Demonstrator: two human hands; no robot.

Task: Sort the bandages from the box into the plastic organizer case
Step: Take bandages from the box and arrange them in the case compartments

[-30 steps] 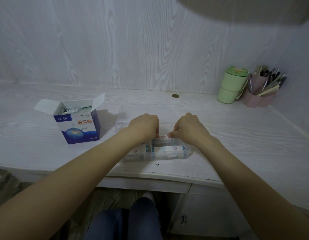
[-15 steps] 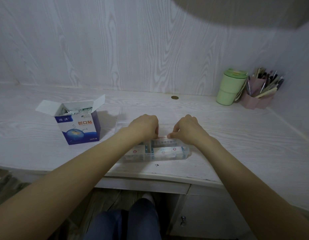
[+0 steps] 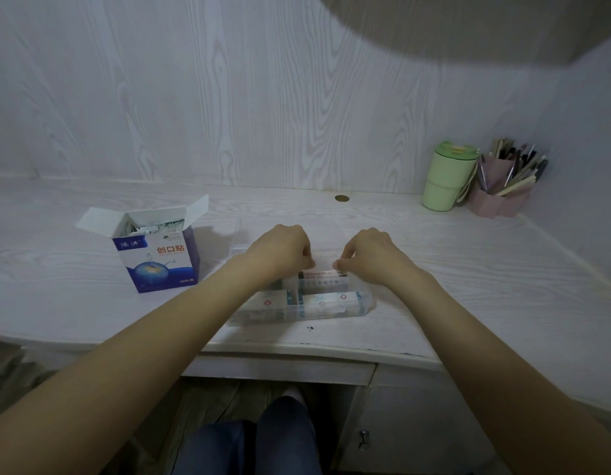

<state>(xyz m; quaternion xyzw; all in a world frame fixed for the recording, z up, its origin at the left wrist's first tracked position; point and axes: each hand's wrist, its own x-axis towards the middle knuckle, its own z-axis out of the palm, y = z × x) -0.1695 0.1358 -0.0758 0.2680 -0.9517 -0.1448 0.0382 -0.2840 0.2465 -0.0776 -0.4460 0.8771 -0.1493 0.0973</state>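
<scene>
A clear plastic organizer case (image 3: pixel 364 303) lies on the white desk near its front edge, with wrapped bandages in its compartments. My left hand (image 3: pixel 280 250) and my right hand (image 3: pixel 369 257) hover over the case's far side, fingers curled. Between them they pinch the two ends of a bandage strip (image 3: pixel 322 273) just above a rear compartment. The blue and white bandage box (image 3: pixel 158 258) stands open to the left, with more bandages showing inside it.
A green lidded cup (image 3: pixel 446 176) and a pink pen holder (image 3: pixel 502 193) full of pens stand in the far right corner. A small coin (image 3: pixel 341 198) lies by the back wall. My knees show below the desk edge.
Both hands stay over the case holding the strip; only the camera view has shifted slightly.
</scene>
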